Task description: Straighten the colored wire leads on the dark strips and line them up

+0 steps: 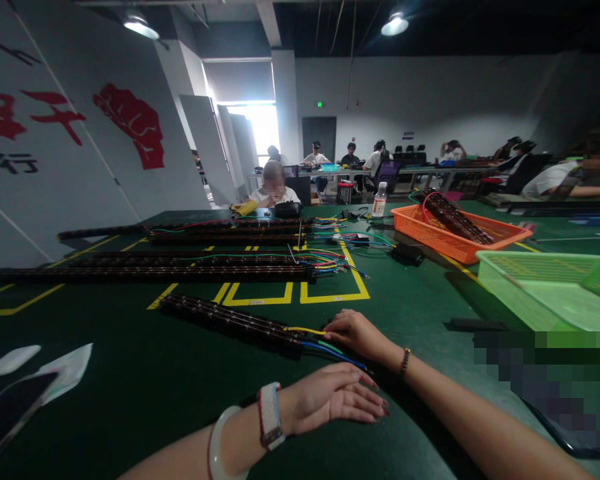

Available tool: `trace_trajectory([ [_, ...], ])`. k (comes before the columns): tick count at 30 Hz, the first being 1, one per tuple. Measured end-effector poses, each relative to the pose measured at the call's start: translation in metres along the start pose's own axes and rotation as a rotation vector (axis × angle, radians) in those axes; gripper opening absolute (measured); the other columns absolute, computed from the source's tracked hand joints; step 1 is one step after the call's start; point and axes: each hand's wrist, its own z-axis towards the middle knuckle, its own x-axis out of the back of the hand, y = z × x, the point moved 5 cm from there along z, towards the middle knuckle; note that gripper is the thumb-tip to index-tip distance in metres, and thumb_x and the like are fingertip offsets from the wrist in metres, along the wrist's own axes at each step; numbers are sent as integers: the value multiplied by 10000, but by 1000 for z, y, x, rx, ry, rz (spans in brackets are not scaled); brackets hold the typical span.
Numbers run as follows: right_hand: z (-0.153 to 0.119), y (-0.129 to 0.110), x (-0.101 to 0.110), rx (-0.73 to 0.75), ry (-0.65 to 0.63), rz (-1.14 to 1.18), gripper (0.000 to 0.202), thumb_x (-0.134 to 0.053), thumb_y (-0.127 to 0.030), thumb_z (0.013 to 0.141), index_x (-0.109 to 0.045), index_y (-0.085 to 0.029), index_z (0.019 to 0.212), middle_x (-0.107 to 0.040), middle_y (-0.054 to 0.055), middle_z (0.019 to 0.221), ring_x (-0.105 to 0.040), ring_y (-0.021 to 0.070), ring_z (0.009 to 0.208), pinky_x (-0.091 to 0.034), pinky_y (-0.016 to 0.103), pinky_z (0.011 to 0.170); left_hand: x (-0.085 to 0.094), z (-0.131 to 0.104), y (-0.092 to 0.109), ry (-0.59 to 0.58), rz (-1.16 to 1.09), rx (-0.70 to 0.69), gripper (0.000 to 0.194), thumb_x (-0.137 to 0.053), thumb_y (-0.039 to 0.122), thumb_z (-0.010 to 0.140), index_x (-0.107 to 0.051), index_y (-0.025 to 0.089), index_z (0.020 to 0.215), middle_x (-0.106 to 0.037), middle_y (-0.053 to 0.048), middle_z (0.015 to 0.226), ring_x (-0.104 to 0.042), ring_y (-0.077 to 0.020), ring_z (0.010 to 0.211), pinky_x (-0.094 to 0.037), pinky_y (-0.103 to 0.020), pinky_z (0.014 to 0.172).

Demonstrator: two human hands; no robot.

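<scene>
A dark strip bundle (235,320) lies slanted on the green table, with yellow, green and blue wires coming out of its right end. My right hand (353,330) pinches the yellow wire (305,330) near its tip. Just below the wires is my left hand (337,400), palm turned up, fingers spread and holding nothing. The blue wire (333,350) ends close above the left fingers, beside the green wire (330,345). Farther back, more long dark strips (180,272) lie side by side, their coloured wire ends pointing right.
An orange basket (430,237) holding a dark bundle and a green basket (540,293) stand at the right. A bottle (379,200) is behind. A phone (15,413) and white packets (67,370) lie at the left. A person sits across the table.
</scene>
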Motion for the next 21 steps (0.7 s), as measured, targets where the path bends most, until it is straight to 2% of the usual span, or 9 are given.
trace_trajectory([
  [4, 0, 0, -3, -48, -31, 65, 327, -506, -436, 904, -716, -184, 896, -695, 40, 846, -564, 165, 774, -399, 283, 771, 0, 0, -2, 5, -24, 3, 283, -492, 323, 872, -592, 84, 984, -668, -197, 1004, -655, -237, 921, -363, -457, 985],
  [9, -3, -7, -12, -90, -164, 173, 381, -538, -492, 862, -694, -145, 891, -650, 15, 750, -527, 132, 674, -395, 223, 618, -1, -1, -1, 17, -27, 23, 266, -494, 298, 862, -596, 78, 973, -673, -198, 987, -657, -251, 924, -358, -475, 989],
  [13, -4, -8, -17, -125, -225, 140, 370, -580, -486, 832, -690, -133, 811, -594, -14, 647, -463, 104, 583, -343, 202, 532, -1, -2, -2, 23, -71, 51, 295, -464, 277, 872, -605, 46, 989, -656, -218, 1029, -652, -252, 942, -329, -471, 1019],
  [16, -3, -12, -14, -100, -175, 23, 339, -550, -421, 871, -675, -136, 738, -572, -15, 602, -430, 98, 559, -322, 213, 541, 1, -1, -4, 57, -140, 48, 442, -398, 388, 900, -605, 4, 970, -634, -246, 1053, -641, -259, 963, -318, -442, 1038],
  [19, -2, -24, -6, 10, -54, -265, 263, -567, -278, 865, -631, -148, 645, -588, -2, 609, -446, 114, 609, -316, 255, 640, 7, 0, 2, 164, -263, -108, 584, -345, 549, 891, -560, 36, 1069, -629, -229, 1075, -634, -276, 974, -352, -460, 1010],
  [21, -3, -34, -3, 66, -3, -452, 224, -568, -219, 851, -612, -161, 639, -610, 6, 641, -455, 130, 642, -298, 286, 672, 11, 0, 6, 229, -331, -222, 548, -351, 557, 891, -539, 91, 1111, -628, -191, 1109, -622, -262, 999, -381, -451, 984],
])
